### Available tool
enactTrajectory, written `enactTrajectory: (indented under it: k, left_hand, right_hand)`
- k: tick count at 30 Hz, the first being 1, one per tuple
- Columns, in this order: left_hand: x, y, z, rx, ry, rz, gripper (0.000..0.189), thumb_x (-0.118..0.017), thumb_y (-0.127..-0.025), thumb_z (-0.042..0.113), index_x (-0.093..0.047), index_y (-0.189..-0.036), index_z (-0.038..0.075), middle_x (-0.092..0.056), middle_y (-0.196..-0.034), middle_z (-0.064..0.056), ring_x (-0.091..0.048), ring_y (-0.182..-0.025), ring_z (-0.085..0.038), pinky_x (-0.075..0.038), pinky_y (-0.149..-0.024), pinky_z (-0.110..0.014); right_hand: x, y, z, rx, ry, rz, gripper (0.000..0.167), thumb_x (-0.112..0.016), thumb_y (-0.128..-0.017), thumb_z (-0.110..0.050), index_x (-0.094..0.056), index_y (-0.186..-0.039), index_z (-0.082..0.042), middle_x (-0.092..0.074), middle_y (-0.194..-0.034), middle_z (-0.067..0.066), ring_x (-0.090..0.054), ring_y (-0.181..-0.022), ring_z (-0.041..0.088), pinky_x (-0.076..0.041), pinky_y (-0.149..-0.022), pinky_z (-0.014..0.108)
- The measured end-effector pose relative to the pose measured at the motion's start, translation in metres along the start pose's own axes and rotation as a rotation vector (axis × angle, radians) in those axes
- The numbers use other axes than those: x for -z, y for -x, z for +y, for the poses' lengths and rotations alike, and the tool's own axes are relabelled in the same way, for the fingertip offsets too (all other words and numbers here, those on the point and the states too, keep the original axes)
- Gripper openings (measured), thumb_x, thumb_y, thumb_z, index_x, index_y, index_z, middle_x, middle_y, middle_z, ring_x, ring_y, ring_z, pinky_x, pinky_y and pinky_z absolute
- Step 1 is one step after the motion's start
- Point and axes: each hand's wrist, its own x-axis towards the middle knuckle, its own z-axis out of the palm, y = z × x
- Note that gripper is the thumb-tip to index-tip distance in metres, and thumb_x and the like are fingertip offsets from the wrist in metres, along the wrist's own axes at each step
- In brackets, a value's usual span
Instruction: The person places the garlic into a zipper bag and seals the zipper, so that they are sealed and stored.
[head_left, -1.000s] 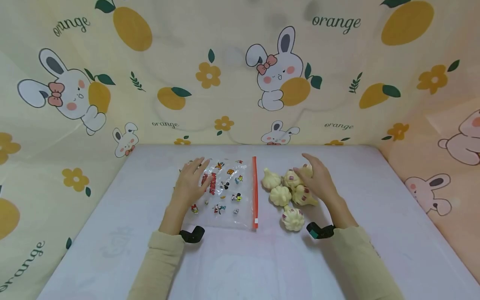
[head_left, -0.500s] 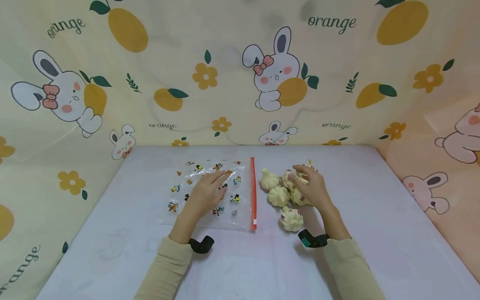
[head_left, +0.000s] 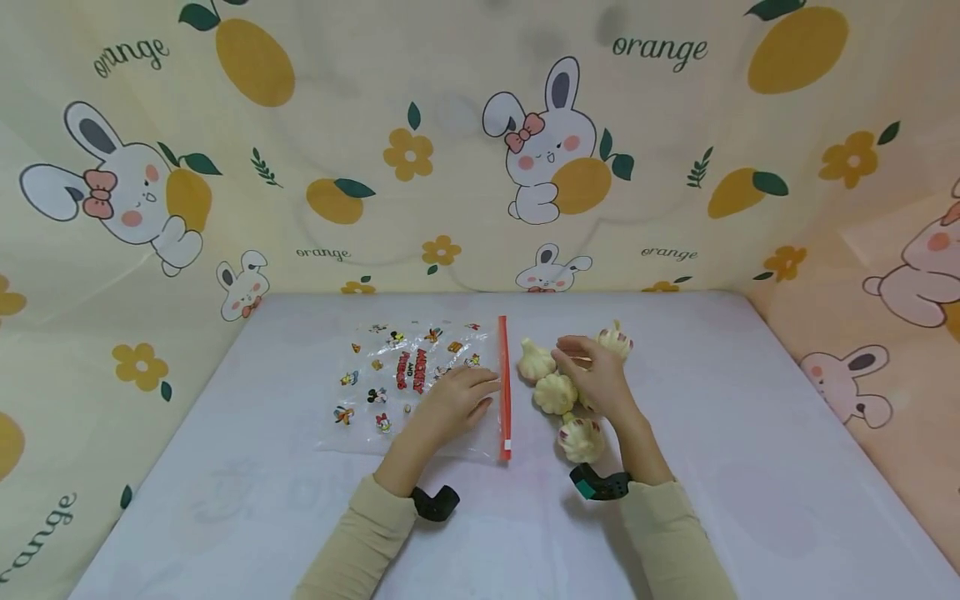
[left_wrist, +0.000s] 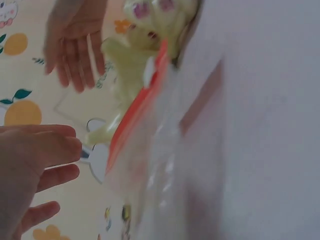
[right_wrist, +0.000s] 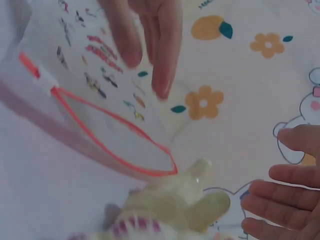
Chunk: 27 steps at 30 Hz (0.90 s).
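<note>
White worktop (head_left: 255, 500): printed clear zip bag (head_left: 412, 375), left; garlic bulbs (head_left: 555, 393), right. Left hand (head_left: 452, 406) over bag, right hand (head_left: 597, 381) over bulbs; fingers of both loosely extended.

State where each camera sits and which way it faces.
Head: worn there, facing forward and down at the bag and garlic bulbs; left hand, right hand, sleeves show.
Left wrist: worn there, facing the red zip; both hands show.
Right wrist: worn there, facing the bag, red zip parted; both hands show.
Both wrist views share red zip and garlic bulbs.
</note>
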Motion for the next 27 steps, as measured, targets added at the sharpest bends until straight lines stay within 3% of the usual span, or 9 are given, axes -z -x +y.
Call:
enactTrajectory:
  k: [9, 13, 21, 27]
  left_hand:
    - [-0.011, -0.002, 0.017, -0.093, -0.004, -0.091, 0.022, -0.066, -0.089, 0.011, -0.072, -0.109, 0.013, -0.07, -0.119, -0.003, -0.065, -0.114, -0.017, -0.051, -0.103, -0.041]
    - [-0.014, -0.001, 0.021, -0.126, -0.033, -0.114, 0.021, -0.065, -0.089, 0.01, -0.073, -0.108, 0.015, -0.071, -0.119, -0.002, -0.066, -0.114, -0.017, -0.052, -0.102, -0.04]
    - [-0.015, -0.002, 0.027, -0.155, -0.062, -0.175, 0.02, -0.067, -0.087, 0.013, -0.072, -0.107, 0.017, -0.072, -0.116, 0.002, -0.064, -0.118, -0.015, -0.051, -0.103, -0.04]
    - [-0.015, -0.002, 0.029, -0.127, -0.093, -0.164, 0.017, -0.066, -0.086, 0.01, -0.075, -0.098, 0.018, -0.074, -0.108, 0.003, -0.066, -0.112, -0.013, -0.051, -0.102, -0.037]
  right_hand:
    - [-0.013, 0.001, 0.001, 0.043, -0.019, -0.011, 0.032, -0.064, -0.093, -0.017, -0.063, -0.115, 0.006, -0.068, -0.112, 0.025, -0.066, -0.105, 0.038, -0.057, -0.091, 0.046]
    - [-0.016, 0.003, -0.001, 0.024, -0.012, -0.023, 0.032, -0.064, -0.093, -0.019, -0.064, -0.116, 0.003, -0.069, -0.112, 0.022, -0.066, -0.105, 0.035, -0.057, -0.091, 0.045]
    - [-0.024, 0.006, -0.008, 0.005, -0.006, -0.072, 0.033, -0.063, -0.094, -0.018, -0.063, -0.118, 0.004, -0.068, -0.115, 0.022, -0.067, -0.106, 0.035, -0.057, -0.092, 0.045]
    - [-0.027, 0.008, -0.015, -0.031, -0.019, -0.122, 0.033, -0.061, -0.095, -0.02, -0.062, -0.12, 0.001, -0.068, -0.118, 0.02, -0.066, -0.108, 0.033, -0.057, -0.093, 0.044]
